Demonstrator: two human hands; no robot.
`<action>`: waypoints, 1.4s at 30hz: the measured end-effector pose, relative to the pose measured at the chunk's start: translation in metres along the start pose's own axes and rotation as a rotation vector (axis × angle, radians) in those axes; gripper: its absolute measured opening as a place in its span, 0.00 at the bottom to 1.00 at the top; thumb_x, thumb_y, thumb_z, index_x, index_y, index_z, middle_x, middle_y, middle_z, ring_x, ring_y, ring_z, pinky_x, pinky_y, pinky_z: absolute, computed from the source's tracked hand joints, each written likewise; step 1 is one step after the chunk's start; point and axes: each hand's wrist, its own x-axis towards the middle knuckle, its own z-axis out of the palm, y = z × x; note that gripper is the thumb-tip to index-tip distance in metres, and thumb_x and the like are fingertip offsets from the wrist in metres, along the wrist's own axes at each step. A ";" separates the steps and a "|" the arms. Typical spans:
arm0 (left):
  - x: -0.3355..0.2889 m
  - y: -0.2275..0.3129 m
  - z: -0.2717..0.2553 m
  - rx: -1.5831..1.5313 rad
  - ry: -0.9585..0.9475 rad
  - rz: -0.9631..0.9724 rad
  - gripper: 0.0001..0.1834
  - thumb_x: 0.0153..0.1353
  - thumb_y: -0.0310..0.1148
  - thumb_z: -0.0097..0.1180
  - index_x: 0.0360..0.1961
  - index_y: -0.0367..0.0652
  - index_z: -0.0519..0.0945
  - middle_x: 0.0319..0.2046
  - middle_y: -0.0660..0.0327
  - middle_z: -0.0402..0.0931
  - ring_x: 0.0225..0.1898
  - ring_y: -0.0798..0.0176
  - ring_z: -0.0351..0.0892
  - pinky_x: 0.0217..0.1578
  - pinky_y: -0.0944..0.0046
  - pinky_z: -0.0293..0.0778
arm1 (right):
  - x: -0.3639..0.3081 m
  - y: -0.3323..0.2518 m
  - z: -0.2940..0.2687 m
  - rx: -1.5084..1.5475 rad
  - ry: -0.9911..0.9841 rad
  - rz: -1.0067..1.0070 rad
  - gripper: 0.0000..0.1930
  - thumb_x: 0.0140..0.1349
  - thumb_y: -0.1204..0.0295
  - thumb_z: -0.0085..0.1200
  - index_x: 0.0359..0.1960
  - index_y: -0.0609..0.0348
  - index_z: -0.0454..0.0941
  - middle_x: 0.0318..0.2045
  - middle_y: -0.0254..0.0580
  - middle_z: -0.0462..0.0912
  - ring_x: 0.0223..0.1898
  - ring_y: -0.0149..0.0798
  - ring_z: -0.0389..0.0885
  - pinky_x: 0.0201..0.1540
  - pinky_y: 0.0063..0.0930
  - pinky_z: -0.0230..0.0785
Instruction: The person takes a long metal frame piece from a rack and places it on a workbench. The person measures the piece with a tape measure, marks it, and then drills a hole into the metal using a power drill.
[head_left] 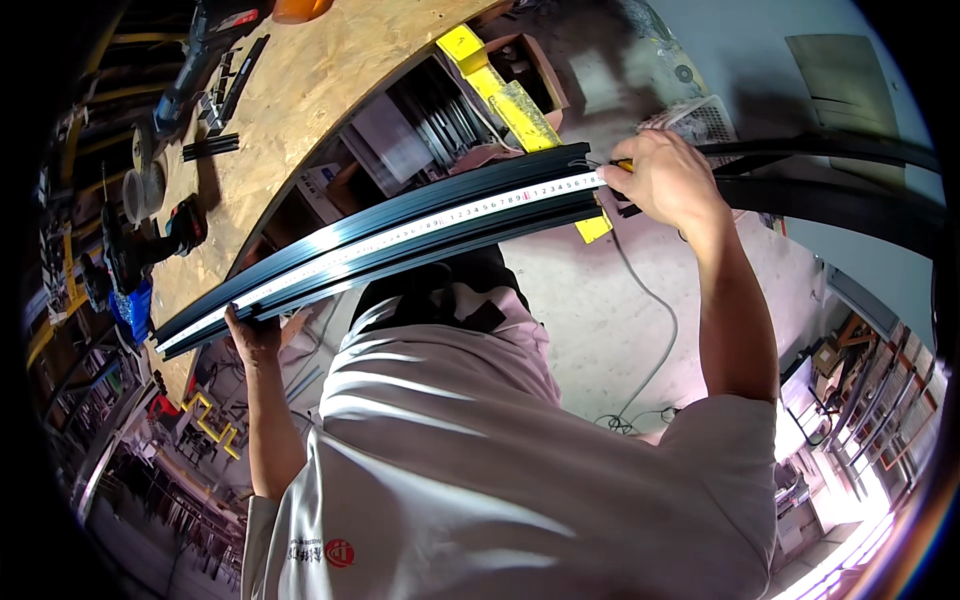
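A long dark metal profile (470,178) with grooved sides spans in front of my body, from the workbench at the left to my right hand. Along it lies the white blade of a tape measure (485,206). My left hand (256,338) grips the profile near its left end, thumb up by the blade and the other fingers mostly hidden beneath. At the blade's right end my right hand (672,178) is closed, its thumb against the blade. A small yellow and black piece (624,164) shows between its fingers; the palm hides the rest.
The wooden workbench (330,60) at the left carries a cordless drill (180,228), short black strips (210,147) and other tools. A yellow beam (500,90) stands beyond the profile. Long black bars (830,195) extend at the right. A cable (668,320) trails over the floor.
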 end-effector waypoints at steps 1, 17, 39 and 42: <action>0.001 0.000 0.000 -0.004 -0.002 -0.002 0.27 0.60 0.47 0.65 0.56 0.44 0.80 0.51 0.56 0.84 0.52 0.51 0.84 0.53 0.46 0.83 | 0.000 -0.001 -0.001 0.001 -0.007 0.000 0.23 0.65 0.53 0.61 0.50 0.60 0.86 0.50 0.52 0.84 0.57 0.52 0.79 0.63 0.41 0.69; -0.002 -0.006 0.002 -0.032 0.061 0.072 0.20 0.64 0.45 0.60 0.51 0.44 0.80 0.49 0.57 0.84 0.52 0.52 0.83 0.57 0.49 0.79 | 0.003 -0.002 -0.003 0.016 -0.029 0.021 0.22 0.64 0.55 0.62 0.51 0.60 0.86 0.49 0.51 0.84 0.55 0.52 0.81 0.61 0.41 0.71; 0.002 0.000 -0.003 -0.050 -0.040 -0.017 0.16 0.68 0.45 0.59 0.49 0.46 0.80 0.52 0.58 0.83 0.56 0.53 0.80 0.63 0.49 0.74 | 0.007 0.012 -0.007 -0.006 -0.107 0.071 0.22 0.65 0.53 0.62 0.51 0.57 0.86 0.54 0.45 0.83 0.61 0.47 0.77 0.65 0.39 0.68; 0.002 0.000 -0.003 -0.044 -0.033 -0.019 0.16 0.68 0.45 0.59 0.48 0.47 0.80 0.52 0.58 0.82 0.56 0.53 0.80 0.63 0.49 0.74 | 0.006 0.008 -0.011 -0.001 -0.134 0.086 0.22 0.65 0.53 0.62 0.51 0.57 0.86 0.54 0.45 0.83 0.62 0.47 0.76 0.65 0.39 0.67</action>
